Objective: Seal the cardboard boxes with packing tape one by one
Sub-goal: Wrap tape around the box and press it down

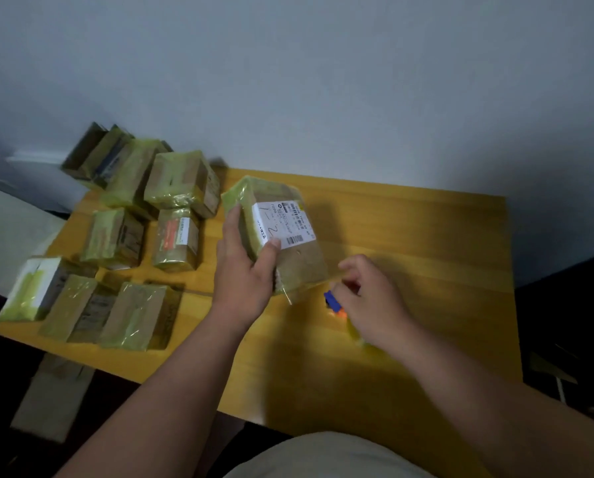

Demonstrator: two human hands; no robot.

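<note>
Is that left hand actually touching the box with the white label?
Touching. The head view shows the left hand gripping the labelled box, thumb on the white label's corner and fingers along its taped left side.

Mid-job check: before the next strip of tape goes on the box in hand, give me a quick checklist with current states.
1. Box held steady: ok, the left hand grips the labelled box, tilted above the table.
2. Tape tool in hand: ok, the right hand holds the tape dispenser.
3. Tape end free: cannot tell, blurred.
4. Box seam already covered: cannot tell.
5. Room to set the box down: ok, bare tabletop under it.
6. Taped boxes out of the way: ok, grouped to the left.
</note>
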